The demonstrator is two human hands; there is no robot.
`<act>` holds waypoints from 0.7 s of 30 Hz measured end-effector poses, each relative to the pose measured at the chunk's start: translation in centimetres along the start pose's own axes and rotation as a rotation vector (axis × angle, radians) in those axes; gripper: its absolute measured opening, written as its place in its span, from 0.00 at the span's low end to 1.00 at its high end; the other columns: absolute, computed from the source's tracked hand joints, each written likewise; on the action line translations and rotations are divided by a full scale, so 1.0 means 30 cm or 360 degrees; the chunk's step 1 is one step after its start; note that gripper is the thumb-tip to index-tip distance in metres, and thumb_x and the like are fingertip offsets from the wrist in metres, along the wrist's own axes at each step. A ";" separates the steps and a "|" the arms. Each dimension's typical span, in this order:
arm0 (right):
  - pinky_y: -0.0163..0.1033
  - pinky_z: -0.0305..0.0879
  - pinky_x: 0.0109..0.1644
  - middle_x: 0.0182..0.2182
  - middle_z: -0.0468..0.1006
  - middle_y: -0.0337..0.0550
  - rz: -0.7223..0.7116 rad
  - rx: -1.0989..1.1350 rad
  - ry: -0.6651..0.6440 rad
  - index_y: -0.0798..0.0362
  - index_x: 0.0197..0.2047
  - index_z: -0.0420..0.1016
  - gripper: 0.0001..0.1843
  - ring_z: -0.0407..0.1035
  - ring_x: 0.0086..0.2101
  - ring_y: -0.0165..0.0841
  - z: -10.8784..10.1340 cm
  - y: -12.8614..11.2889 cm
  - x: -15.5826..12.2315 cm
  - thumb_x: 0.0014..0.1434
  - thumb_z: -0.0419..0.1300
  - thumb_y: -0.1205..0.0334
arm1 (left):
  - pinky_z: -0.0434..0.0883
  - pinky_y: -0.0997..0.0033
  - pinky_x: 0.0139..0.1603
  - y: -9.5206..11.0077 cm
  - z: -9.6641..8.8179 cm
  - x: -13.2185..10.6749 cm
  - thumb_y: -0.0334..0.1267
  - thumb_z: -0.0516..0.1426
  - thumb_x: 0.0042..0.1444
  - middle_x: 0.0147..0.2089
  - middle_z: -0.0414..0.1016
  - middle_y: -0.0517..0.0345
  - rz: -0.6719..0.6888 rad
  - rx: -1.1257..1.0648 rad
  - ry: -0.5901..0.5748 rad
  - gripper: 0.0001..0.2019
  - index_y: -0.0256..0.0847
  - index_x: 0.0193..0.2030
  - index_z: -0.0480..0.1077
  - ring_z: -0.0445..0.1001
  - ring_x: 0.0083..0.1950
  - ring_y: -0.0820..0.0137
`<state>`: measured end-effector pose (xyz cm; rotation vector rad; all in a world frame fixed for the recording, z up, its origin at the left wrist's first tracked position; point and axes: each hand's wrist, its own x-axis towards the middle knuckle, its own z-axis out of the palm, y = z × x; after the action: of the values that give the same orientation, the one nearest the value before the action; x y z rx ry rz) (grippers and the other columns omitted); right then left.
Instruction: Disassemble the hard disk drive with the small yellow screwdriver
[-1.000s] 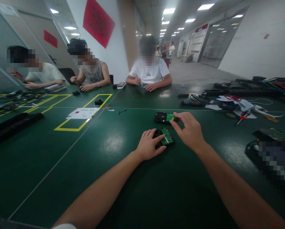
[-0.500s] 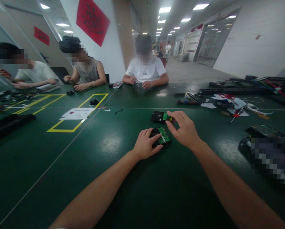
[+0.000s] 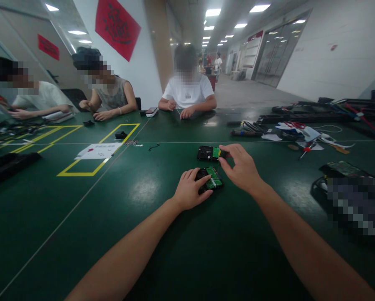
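Note:
Two hard drives lie on the green table with their circuit boards up. Over the black left part of the near hard drive (image 3: 215,179) rests my left hand (image 3: 191,190), its index finger across the top and the thumb along the near edge, holding it down. Just beyond it is the far hard drive (image 3: 205,153), black with a green board at its right end. There my right hand (image 3: 240,168) has thumb and forefinger closed around the drive's right end. A small dark and yellow patch shows at those fingertips; I cannot make out what it is.
At right lie cables (image 3: 251,127), a red-handled screwdriver (image 3: 305,151) and a dark device with a circuit board (image 3: 344,169). A paper sheet (image 3: 96,151) and a black tray (image 3: 11,167) are at left. Several people sit across the table, one in a white shirt (image 3: 189,92).
The view has shifted slightly, moving the scene a little left. Both hands keep their places on the hard drives. The yellow patch at my right fingertips looks slightly different.

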<state>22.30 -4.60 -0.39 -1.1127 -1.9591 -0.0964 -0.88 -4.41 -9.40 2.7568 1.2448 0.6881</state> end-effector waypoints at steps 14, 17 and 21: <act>0.53 0.73 0.55 0.52 0.80 0.51 0.0063 0.0126 -0.0001 0.48 0.60 0.75 0.17 0.77 0.49 0.45 0.005 -0.013 0.005 0.70 0.59 0.62 | 0.62 0.40 0.69 -0.005 0.013 -0.003 0.59 0.59 0.64 0.72 0.61 0.46 0.0000 0.0013 0.0015 0.29 0.54 0.70 0.70 0.62 0.70 0.46; 0.53 0.75 0.52 0.50 0.82 0.51 0.0175 0.0111 0.0064 0.49 0.57 0.76 0.15 0.78 0.47 0.45 0.012 -0.008 0.001 0.68 0.63 0.59 | 0.62 0.40 0.69 -0.006 0.015 -0.003 0.59 0.59 0.64 0.72 0.61 0.46 0.0000 0.0016 0.0005 0.29 0.54 0.70 0.70 0.63 0.70 0.46; 0.54 0.76 0.52 0.51 0.82 0.51 0.0107 0.0061 0.0075 0.49 0.57 0.77 0.16 0.78 0.47 0.45 0.005 -0.004 0.000 0.68 0.63 0.56 | 0.62 0.40 0.69 -0.007 0.014 -0.003 0.59 0.59 0.65 0.72 0.61 0.45 0.0002 0.0029 0.0007 0.29 0.54 0.70 0.70 0.62 0.70 0.46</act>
<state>22.11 -4.59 -0.44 -1.1403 -1.8727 -0.0487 -0.90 -4.27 -9.86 2.7722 1.2568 0.6865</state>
